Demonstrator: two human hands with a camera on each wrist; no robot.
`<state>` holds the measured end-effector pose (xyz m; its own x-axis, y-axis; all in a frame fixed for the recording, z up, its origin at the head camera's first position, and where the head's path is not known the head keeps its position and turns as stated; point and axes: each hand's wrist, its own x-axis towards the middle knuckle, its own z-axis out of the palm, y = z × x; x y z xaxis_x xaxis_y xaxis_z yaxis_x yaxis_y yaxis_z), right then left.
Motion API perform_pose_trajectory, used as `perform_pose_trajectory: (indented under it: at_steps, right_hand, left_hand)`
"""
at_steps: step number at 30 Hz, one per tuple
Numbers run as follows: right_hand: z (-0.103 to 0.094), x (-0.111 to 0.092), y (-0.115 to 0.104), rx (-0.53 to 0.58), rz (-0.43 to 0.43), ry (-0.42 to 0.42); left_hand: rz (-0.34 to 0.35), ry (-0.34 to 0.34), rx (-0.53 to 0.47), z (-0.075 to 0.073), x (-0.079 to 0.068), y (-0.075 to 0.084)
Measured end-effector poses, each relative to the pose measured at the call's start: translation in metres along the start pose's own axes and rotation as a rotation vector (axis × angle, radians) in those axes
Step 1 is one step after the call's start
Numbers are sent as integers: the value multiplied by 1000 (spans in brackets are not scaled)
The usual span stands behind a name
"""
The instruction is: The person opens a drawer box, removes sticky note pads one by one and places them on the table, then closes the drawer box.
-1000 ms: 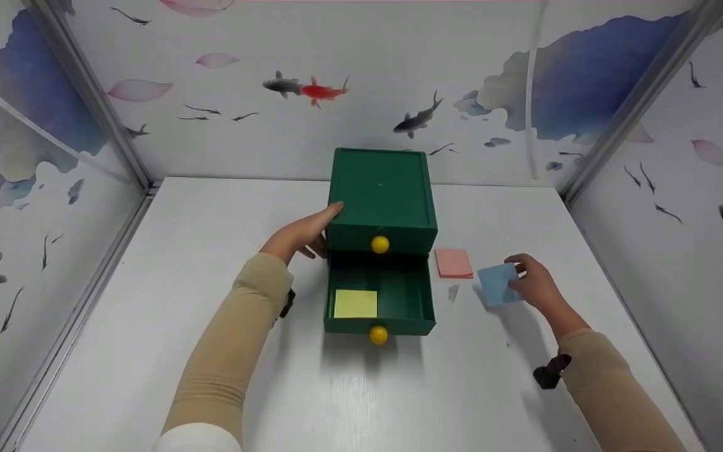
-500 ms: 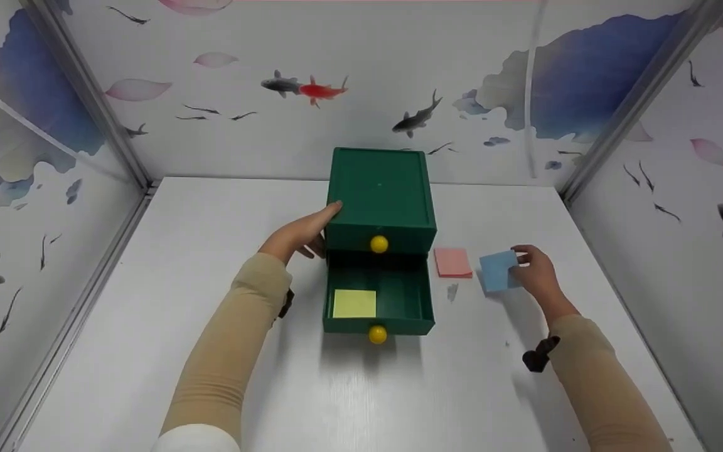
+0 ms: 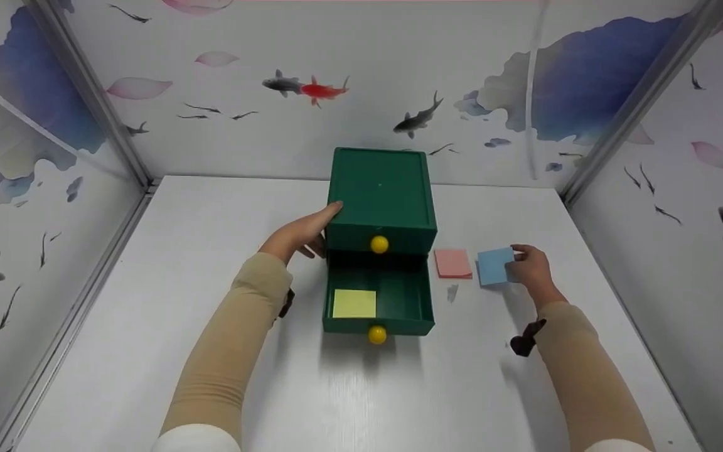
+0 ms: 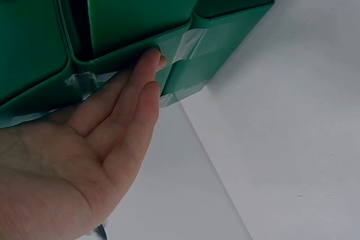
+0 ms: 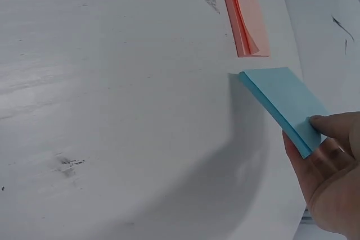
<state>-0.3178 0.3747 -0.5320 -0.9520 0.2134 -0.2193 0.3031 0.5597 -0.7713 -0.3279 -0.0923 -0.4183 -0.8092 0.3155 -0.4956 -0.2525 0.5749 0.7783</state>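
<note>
A green drawer box with yellow knobs stands at the middle back of the table, its lower drawer pulled out. Inside that drawer, on the left, lies a yellow sticky note pad. My left hand rests against the box's left side, thumb on the top edge; in the left wrist view its fingers lie nearly straight along the taped side. Between thumb and fingers my right hand pinches a blue sticky note pad by its right edge, tilted. The right wrist view shows this blue pad above the table.
A pink sticky note pad lies on the white table, between the box and the blue pad. Below it is a grey smudge. Patterned wall panels close off the back and both sides.
My right hand has moved slightly up and to the left with the blue sticky note pad, which is turned a little. My left hand and the drawer box have stayed put.
</note>
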Motion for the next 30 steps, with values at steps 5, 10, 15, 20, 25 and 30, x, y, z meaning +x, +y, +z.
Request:
perform_pose_trajectory:
  at_steps: [5, 10, 15, 20, 25, 30]
  right_hand:
    - [0, 6, 0, 1, 12, 5]
    - [4, 11, 2, 4, 7, 24]
    - [6, 16, 4, -89, -10, 10]
    - [11, 18, 5, -92, -5, -32]
    - [20, 18, 9, -86, 24, 20]
    - [29, 21, 15, -104, 60, 66]
  left_hand:
    - [7, 1, 5, 0, 0, 0]
    - [14, 6, 12, 0, 0, 0]
    - [14, 5, 16, 1, -1, 0]
    - [8, 8, 15, 1, 0, 0]
    - [7, 10, 16, 1, 0, 1]
    - [5, 9, 20, 1, 1, 1]
